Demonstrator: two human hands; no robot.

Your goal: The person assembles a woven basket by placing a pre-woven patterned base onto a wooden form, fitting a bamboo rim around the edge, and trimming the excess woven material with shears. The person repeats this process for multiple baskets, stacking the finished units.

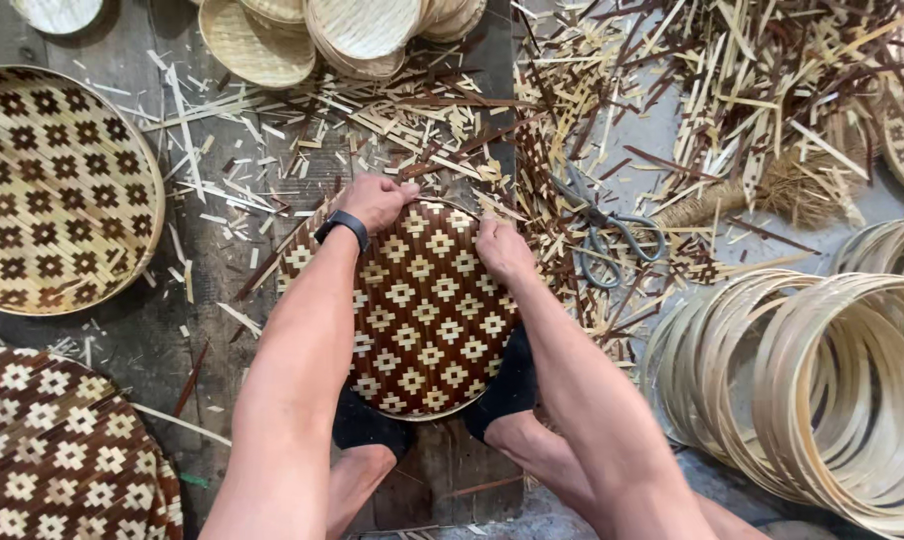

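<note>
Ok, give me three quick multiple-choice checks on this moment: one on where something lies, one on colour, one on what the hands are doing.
1. Where do the scissors lie?
A. right of the hands, on the scraps
B. on the finished tray at left
C. inside the hoops

2. What colours is the woven round under the hands?
A. plain pale
B. dark brown with pale diamonds
C. green and red

3. What are the left hand and right hand doing?
A. holding the scissors
B. resting apart on the floor
C. pressing on the round's far edge

Answers: 1 A, they rest among bamboo offcuts; 2 B, the pattern shows; 3 C, both hands grip its upper rim.
</note>
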